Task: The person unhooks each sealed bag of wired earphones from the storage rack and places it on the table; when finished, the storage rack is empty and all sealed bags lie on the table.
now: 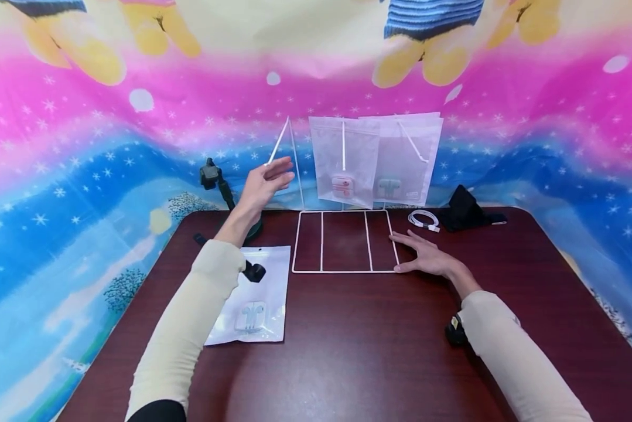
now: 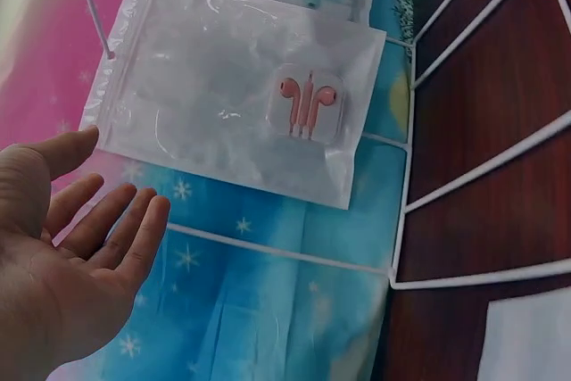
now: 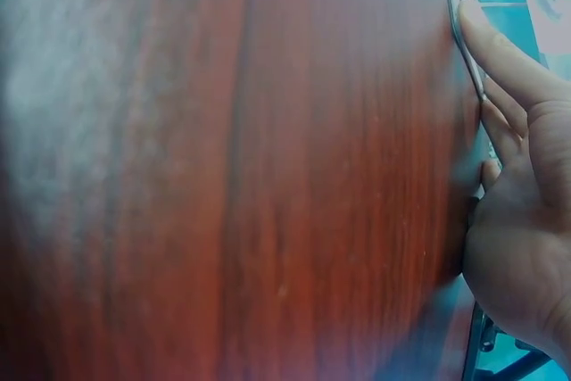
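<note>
Left hand [image 1: 263, 184] is hovering, loose and unladen, near the wire rack [image 1: 342, 272] — right hand [image 1: 425, 257], outstretched, is touching its base. Roomy bench [image 1: 347, 337] is spreading before its front edge.

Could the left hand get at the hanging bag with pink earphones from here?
Likely yes: the left hand looks empty and near the bag with pink earphones; the left wrist view shows nothing between them.
</note>
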`<state>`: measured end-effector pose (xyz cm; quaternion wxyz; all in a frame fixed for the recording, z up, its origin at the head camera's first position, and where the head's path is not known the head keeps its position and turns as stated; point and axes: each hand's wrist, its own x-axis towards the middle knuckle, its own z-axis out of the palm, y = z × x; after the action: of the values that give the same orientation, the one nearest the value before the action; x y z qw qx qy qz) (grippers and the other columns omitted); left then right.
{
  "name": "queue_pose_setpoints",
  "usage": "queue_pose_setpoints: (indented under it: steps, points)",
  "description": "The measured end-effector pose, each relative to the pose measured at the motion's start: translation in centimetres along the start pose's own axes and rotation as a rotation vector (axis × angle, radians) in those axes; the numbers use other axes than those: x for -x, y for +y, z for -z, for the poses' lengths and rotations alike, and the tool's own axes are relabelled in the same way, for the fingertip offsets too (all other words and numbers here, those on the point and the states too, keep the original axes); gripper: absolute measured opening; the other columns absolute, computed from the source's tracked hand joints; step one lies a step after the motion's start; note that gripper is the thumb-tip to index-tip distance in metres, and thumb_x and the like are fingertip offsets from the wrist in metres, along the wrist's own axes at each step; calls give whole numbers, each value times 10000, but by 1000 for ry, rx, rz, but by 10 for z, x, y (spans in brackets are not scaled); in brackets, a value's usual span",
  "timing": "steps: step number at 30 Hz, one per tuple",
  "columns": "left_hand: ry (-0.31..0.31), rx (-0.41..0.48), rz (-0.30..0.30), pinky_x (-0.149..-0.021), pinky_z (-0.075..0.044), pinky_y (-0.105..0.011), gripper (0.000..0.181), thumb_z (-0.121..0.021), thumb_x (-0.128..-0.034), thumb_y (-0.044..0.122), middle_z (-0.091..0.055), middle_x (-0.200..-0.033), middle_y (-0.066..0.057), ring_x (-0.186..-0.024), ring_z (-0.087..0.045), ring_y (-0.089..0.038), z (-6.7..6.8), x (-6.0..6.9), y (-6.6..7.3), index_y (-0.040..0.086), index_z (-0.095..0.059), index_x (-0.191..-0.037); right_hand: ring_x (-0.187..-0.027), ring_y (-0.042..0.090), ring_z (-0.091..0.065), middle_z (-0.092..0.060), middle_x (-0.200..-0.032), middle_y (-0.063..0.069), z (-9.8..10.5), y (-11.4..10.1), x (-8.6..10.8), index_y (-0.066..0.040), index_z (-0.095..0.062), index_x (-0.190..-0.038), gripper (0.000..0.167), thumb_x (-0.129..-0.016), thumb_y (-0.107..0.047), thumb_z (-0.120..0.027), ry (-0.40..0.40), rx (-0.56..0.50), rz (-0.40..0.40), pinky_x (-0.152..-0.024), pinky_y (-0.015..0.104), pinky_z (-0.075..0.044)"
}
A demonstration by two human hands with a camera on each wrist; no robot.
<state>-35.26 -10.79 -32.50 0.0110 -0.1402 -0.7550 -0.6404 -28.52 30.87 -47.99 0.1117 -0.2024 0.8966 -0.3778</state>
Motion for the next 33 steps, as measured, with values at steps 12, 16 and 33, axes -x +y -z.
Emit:
queue_pose_setpoints:
  steps: [12, 16, 33]
  points:
    - [21, 92, 12, -1117, -472, -413, 603, -659, -1033, 165, -472, -1594, -116, -1407, -518, -247, -36, -46, 18, 85, -424, -1582, -1591, 413, 28, -198, -1725, 132, -2, -1, -5, -164, -327, -1642, 934, -891, -441, -807, -13, 60, -75, -1179, 751, -21]
    - [29, 120, 13, -1147, -438, -441, 611, -629, -1043, 118, -430, -1621, -117, -1436, -481, -259, -40, -54, 20, 68, -380, -1599, -1591, 413, 28, -197, -1726, 131, -2, -2, -5, -160, -321, -1644, 921, -902, -422, -799, -11, 68, -83, -1183, 750, -29]
    - [65, 53, 8, -1050, -528, -440, 433, -656, -1035, 172, -598, -1359, -186, -1259, -603, -295, -50, -57, 20, 107, -566, -1454, -1590, 413, 43, -189, -1726, 137, -2, 0, -5, -184, -321, -1646, 938, -887, -431, -812, -15, 54, -96, -1171, 767, 1]
